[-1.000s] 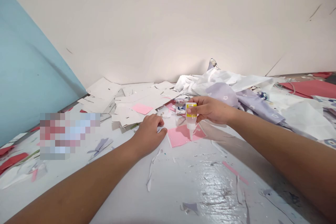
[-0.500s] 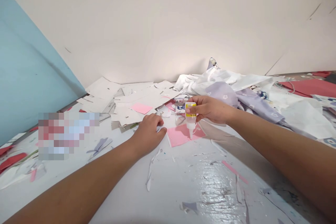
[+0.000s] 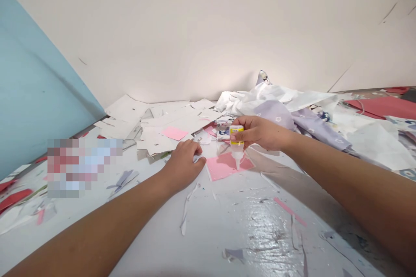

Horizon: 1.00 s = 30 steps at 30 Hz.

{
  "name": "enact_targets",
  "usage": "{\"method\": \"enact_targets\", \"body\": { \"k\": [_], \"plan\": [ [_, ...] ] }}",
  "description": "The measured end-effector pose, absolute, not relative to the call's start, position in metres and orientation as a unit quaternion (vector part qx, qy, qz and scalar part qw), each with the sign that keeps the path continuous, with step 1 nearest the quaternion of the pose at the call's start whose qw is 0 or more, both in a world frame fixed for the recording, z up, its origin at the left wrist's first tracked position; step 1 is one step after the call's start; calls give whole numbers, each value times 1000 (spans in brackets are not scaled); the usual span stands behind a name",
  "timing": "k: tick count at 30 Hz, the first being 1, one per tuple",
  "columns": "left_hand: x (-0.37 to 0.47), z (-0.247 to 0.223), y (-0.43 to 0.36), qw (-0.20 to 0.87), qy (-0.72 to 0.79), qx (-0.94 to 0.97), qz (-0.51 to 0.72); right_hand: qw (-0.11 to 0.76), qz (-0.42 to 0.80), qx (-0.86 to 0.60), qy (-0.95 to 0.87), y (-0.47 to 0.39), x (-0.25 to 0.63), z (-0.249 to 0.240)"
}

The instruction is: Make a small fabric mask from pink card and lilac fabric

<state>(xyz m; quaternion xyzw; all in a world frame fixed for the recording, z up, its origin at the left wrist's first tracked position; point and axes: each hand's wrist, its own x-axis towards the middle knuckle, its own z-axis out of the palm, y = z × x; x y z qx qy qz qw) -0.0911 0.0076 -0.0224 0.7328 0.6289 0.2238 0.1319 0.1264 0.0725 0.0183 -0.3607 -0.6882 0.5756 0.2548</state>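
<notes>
A small glue bottle with a yellow label is gripped upside down by my right hand. Its white nozzle points down at a pink piece lying flat on the white table, near the right part of that piece. My left hand rests beside the pink piece's left edge, fingers curled loosely; whether anything is under them is hidden. Behind my left hand, a smaller pink piece lies on white card sheets.
White and lilac cloth is heaped at the back right, with red material beyond it. Thin scraps and a pink strip lie on the table. A wall rises behind. A pixelated patch covers items at left.
My right hand has shifted the bottle very slightly, its nozzle now a touch further right and higher over the pink piece. My left hand has stayed in place.
</notes>
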Motion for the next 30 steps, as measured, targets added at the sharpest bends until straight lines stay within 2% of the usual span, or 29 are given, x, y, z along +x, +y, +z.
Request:
{"method": "enact_targets", "body": {
  "k": [30],
  "plan": [
    [-91, -24, 9, 127, 623, 738, 227, 219, 527, -365, -735, 71, 131, 26]
  ]
}}
